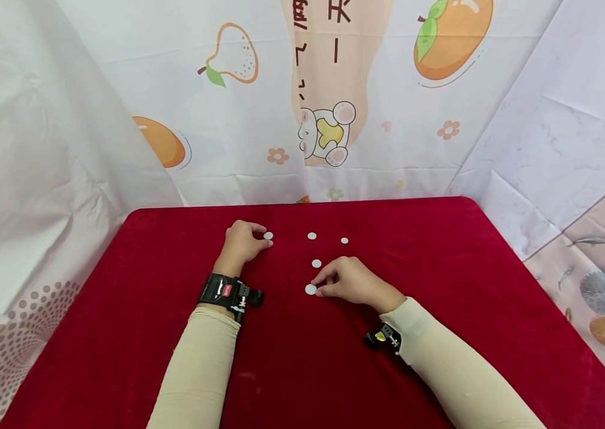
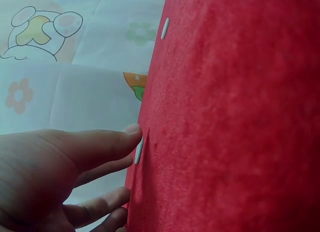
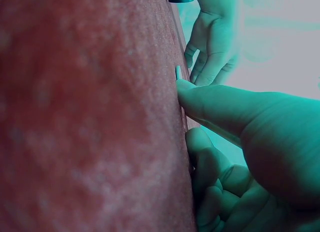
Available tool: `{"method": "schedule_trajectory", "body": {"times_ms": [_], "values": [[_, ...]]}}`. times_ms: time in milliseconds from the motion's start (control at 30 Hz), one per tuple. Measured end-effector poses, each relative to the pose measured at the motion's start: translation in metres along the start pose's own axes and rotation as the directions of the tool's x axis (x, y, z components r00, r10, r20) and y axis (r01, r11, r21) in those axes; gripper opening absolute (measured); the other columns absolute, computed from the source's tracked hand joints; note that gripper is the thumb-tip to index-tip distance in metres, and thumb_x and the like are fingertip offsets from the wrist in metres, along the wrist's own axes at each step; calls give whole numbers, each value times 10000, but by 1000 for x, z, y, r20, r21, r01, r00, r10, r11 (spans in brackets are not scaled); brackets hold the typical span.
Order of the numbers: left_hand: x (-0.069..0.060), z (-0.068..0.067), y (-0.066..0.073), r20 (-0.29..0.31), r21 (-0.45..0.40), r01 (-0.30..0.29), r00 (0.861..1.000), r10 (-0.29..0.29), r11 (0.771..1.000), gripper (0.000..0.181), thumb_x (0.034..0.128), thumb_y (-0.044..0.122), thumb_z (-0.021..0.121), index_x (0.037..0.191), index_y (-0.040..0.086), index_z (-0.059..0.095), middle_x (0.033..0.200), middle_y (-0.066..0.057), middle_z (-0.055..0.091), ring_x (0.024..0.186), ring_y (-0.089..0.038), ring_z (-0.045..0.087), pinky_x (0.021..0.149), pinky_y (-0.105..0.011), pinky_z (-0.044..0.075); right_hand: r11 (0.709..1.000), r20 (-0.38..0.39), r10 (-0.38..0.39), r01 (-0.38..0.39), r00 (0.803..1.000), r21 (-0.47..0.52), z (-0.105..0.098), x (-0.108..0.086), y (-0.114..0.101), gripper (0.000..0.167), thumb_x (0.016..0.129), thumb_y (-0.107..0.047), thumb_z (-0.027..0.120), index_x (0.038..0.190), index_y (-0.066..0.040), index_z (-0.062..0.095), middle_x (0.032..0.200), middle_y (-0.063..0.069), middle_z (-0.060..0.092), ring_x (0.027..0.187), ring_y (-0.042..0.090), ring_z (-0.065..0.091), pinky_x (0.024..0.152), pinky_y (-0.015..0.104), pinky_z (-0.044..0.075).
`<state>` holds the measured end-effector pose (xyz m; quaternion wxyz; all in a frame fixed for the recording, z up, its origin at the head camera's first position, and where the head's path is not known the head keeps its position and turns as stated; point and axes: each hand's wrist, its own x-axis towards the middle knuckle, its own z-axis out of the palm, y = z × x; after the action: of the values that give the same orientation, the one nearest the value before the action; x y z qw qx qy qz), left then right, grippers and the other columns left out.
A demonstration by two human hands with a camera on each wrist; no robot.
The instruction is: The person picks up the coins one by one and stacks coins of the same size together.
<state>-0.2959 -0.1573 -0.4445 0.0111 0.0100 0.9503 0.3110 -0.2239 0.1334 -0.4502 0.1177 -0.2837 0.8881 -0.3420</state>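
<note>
Several flat white discs lie on a red cloth. At the back left, my left hand (image 1: 243, 241) holds one disc (image 1: 268, 236) by its edges between thumb and finger; the left wrist view shows that disc (image 2: 138, 152) under the fingertip. My right hand (image 1: 353, 281) pinches the nearest disc (image 1: 310, 289) at its right side, its lower fingers curled in. In the right wrist view only a sliver of this disc (image 3: 178, 72) shows past the fingertip. Between and beyond the hands lie three others: a middle disc (image 1: 316, 263), a back disc (image 1: 312, 236) and a smaller-looking disc (image 1: 344, 241).
The red-covered table (image 1: 420, 238) ends at the back against a printed white curtain (image 1: 399, 149). Curtains also hang at the left and right. Each wrist wears a strapped camera, the left one (image 1: 224, 291) near the table's middle left.
</note>
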Motion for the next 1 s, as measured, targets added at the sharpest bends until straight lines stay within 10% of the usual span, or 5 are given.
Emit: {"method": "schedule_trajectory", "body": {"times_ms": [1000], "values": [[-5,2,4,-6,-19,8,1000,-9,1000,255,868,234,836,1102,135,815,1312,-186,548,1266,-374,441,998,-505,434,1000,-7,-7,7,1000,-2,1,1,0,163,865,-197,852,1018,-248,833,683,-128,682,623,57,559,602,230,461]]}}
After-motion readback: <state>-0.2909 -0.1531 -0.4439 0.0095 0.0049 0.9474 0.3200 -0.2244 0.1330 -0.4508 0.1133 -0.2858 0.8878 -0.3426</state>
